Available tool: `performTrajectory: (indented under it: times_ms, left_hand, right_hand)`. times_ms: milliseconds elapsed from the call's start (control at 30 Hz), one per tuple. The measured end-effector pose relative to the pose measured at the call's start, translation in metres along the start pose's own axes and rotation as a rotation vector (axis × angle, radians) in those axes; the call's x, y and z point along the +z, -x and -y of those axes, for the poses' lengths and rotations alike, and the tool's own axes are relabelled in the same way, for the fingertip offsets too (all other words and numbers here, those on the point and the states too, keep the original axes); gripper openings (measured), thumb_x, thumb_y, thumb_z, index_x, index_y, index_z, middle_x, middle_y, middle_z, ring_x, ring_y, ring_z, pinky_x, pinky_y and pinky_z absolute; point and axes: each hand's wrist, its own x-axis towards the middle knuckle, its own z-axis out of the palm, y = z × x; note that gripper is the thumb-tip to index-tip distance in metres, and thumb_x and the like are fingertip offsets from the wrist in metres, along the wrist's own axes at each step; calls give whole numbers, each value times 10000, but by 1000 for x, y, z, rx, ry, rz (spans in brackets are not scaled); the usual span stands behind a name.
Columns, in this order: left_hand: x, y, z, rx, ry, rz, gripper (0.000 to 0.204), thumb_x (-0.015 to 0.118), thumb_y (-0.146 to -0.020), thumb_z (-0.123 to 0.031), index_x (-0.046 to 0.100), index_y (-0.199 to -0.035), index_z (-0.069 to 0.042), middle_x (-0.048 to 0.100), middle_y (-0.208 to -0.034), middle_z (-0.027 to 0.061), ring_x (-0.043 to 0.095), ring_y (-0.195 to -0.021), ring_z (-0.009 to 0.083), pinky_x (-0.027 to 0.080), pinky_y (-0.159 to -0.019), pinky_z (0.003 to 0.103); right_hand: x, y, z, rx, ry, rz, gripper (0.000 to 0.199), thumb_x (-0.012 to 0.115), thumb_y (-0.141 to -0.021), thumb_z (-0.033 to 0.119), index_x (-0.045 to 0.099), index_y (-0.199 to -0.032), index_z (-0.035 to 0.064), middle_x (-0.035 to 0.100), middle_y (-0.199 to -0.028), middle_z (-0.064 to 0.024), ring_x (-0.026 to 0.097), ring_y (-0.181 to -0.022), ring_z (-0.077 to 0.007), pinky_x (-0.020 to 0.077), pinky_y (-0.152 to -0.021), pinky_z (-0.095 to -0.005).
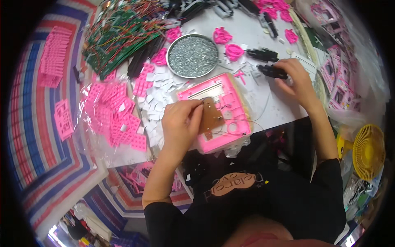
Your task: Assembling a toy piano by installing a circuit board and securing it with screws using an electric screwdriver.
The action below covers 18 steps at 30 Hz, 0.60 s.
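In front of me a pink plastic casing [237, 98] lies open, its inner side up, with thin wires trailing from it. Over it a brown circuit board [211, 117] is pinched at its left edge by my left hand [180, 123]. Off to the right, my right hand [297, 80] has its thumb and fingers closed round a long black object [272, 71], whose exact kind I cannot make out. Another black piece [262, 54] lies just beyond it. Between the casing and my right hand are a small pink part [240, 76] and thin grey slivers.
A round metal tray [169, 66] full of small screws stands behind the casing. Pink button pads [113, 109] and white squares [154, 99] lie left. Green circuit boards [108, 51] with wires are piled at the far left. Pink rings [234, 52] sit behind; a yellow fan [369, 151] stands right.
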Motion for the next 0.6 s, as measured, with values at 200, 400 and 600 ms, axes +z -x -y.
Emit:
performTrajectory:
  times_ms: [200,400,600]
  left_hand:
    - [0,2,13,-59,125,-92,76,742,-861,-24,730,-936,-22,713,-861,73,624,-727,177,483,-710,302]
    - [-15,-8,15,-25,50,34,75,753,-852,-40,735,-924,-36,709,-833,74,630,-718,182,474,-713,311]
    - [-20,-17,23,109,24,87,87,766,-838,-62,744,-921,-58,711,-829,71,649,-706,207,469,-732,332]
  right_hand:
    - [21,-48,117,-211,-269,95,541,791,-728,122,612,-1235,58,650,-1044,-140,635,-941,-341,548,-778,-410]
    - [66,-63,124,-194,-438,152,632,812,-722,96,556,-1297,45,648,-1047,-135,640,-951,-327,542,-798,-409]
    - [68,-58,121,-227,-493,107,655,827,-716,114,559,-1312,57,654,-1025,-114,610,-972,-336,525,-820,-417]
